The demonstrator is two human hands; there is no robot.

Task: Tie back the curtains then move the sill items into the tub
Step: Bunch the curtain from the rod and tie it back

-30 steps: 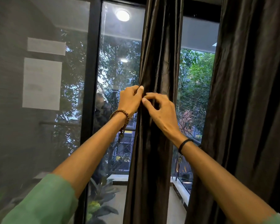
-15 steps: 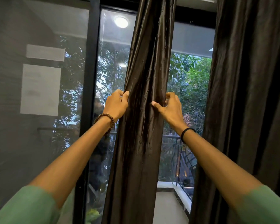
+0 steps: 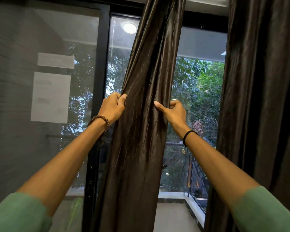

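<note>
Satin-sheen dark brown cloth: curtain. One narrow panel runs from 12 o'clock to 6 o'clock through mid-view in front of the glass, its top leaning toward 1 o'clock.

Left hand: at the panel's 9 o'clock edge. Grip clamped on that edge, fingers curled round the cloth. Bead bracelet on the wrist.

Right hand: at the panel's 3 o'clock edge, about level with the left. Grip clamped there, thumb across the front face, fingers wrapped behind. Black band on the wrist.

Second curtain: wider, at 3 o'clock of the view, hanging loose and untied, apart from both hands.

Frame: black upright at 9 o'clock of the left hand, behind it.

Not in view: tie-back, sill items, tub.

Step in hand, as judged: gathering the panel into a bundle for tying.
- Draw both edges toward the middle, folding evenly so no pleat escapes.
- Keep the hands level so the bundle does not twist.
- Pass the whole gather to one hand before freeing the other for a tie.
- Squeeze firmly, since the slick cloth will likely slip.

Progress, as judged: early, with neither curtain tied.
</note>
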